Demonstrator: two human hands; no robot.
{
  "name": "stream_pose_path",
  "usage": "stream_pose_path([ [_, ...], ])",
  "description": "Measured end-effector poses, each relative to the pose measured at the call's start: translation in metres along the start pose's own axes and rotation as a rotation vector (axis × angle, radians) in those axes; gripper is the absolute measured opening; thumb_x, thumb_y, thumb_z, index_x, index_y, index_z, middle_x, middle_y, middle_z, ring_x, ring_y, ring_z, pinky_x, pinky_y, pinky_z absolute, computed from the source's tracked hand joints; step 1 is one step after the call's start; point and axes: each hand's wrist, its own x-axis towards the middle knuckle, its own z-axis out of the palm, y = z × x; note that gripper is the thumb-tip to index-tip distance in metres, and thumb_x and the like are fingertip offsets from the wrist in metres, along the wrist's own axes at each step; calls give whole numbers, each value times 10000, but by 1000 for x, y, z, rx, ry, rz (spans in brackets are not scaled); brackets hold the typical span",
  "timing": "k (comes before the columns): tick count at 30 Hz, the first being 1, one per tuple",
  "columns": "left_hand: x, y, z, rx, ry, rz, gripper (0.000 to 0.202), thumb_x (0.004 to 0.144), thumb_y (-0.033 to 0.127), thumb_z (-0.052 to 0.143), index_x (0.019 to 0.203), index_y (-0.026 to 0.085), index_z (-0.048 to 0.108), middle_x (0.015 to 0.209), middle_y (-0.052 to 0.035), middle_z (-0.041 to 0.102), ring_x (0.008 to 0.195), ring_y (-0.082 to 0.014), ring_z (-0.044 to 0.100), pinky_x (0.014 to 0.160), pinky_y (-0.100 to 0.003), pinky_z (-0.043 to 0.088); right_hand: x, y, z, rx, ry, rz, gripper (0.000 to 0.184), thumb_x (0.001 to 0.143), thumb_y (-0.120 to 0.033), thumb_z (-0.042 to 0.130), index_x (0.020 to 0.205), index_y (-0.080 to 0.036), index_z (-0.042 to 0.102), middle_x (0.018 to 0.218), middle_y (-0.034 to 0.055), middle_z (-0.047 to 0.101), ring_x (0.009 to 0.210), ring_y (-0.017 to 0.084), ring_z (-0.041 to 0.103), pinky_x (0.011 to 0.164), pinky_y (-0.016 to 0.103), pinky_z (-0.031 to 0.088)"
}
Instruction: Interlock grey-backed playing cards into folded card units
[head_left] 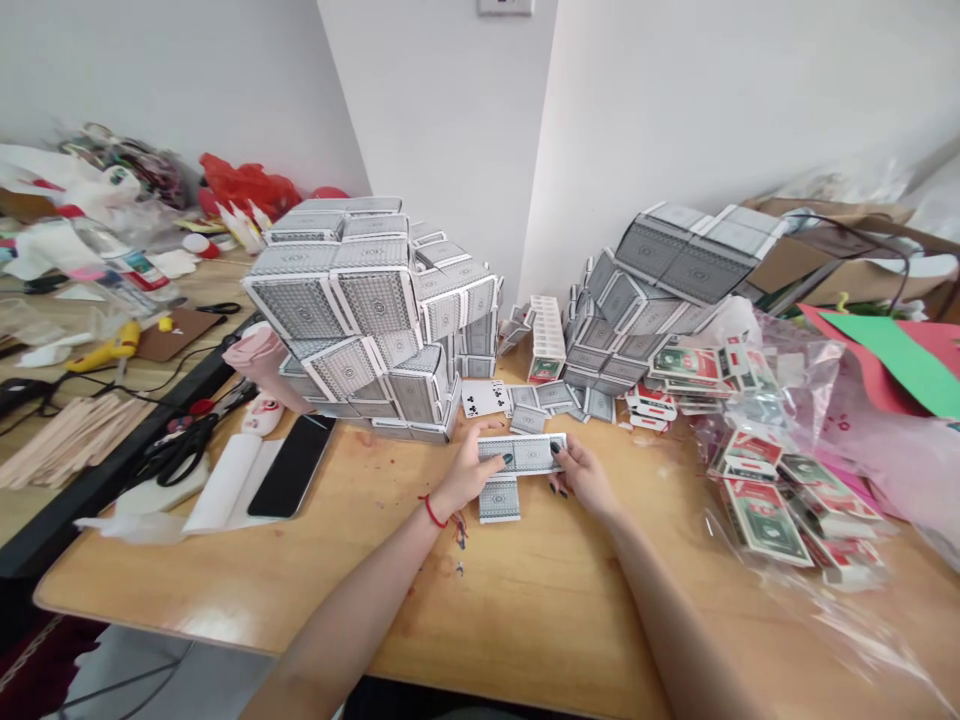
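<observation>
1. Holding a long card strip (531,456) crosswise.
2. Clasping its left end in the left hand (471,468) with a closed grip.
3. Pinching its right end likewise with the right hand (587,480).
4. Positioned just beyond a small card block (499,501), over the worktop (540,590).

Worn on the head; facing forward and down from the near side of the table (525,620), close over left hand (471,470) and right hand (587,478), to the far wall (450,100).

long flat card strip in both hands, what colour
The card strip is grey and white, head view.
</observation>
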Motion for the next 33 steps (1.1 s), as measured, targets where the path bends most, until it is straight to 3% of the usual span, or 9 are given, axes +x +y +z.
stream_pose_path([
  [11,1,-4,2,88,103,68,413,644,131,590,1022,188,434,860,-11,539,749,-138,525,715,-281,427,-2,-2,7,-61,-37,18,308,781,-509,421,739,-213,349,382,-85,467,270,62,342,297,161,233],
  [15,2,-5,2,89,111,77,403,653,125,579,1015,196,417,836,0,527,731,-134,519,692,-274,427,-2,0,7,0,-53,19,295,778,-494,439,783,-211,357,447,-77,508,307,73,428,314,170,330],
  [22,5,-6,1,115,140,75,400,646,107,562,1006,195,414,822,5,489,737,-130,503,647,-243,419,4,9,-2,-75,187,-15,331,665,-487,598,725,-186,475,616,-4,545,537,139,569,420,250,508],
  [27,5,-6,-1,136,161,83,407,622,88,563,991,191,426,840,1,488,752,-135,498,675,-255,415,5,12,-13,23,214,25,351,618,-465,654,667,-191,440,593,-21,520,537,145,580,432,276,530],
  [33,7,-8,-7,198,200,106,399,619,97,581,985,182,446,897,-17,494,860,-164,494,788,-295,390,1,7,-19,8,158,67,389,652,-488,617,740,-204,366,574,-11,597,485,167,618,393,258,502],
])
